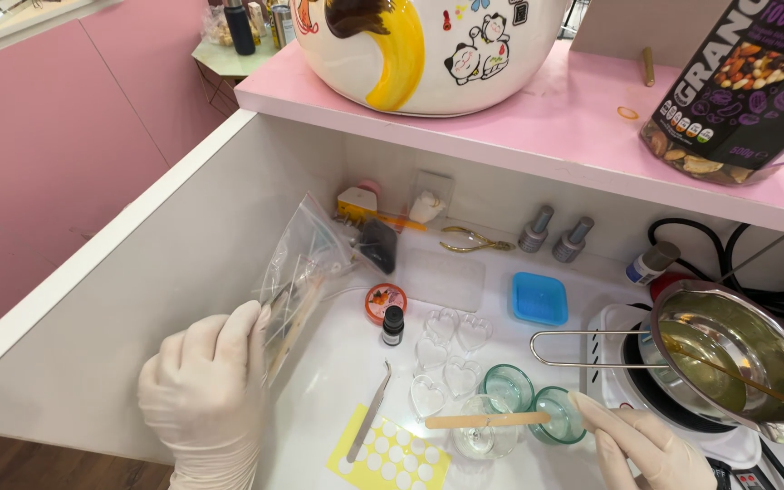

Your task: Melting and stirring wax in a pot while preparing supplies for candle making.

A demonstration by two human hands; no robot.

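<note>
while the gloved left hand (206, 390) grips a clear plastic bag (301, 272), the right hand (651, 446) pinches a wooden stick (487, 420) over a glass cup (485, 436).

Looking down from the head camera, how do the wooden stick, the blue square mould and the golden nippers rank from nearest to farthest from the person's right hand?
From the right hand:
1. Wooden stick, at its fingertips, across the glass cups.
2. Blue square mould, farther back on the table.
3. Golden nippers, by the back wall.

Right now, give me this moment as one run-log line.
left hand: holds clear bag | right hand: touches wooden stick lying across small glass cups | metal pot: on hotplate
</note>
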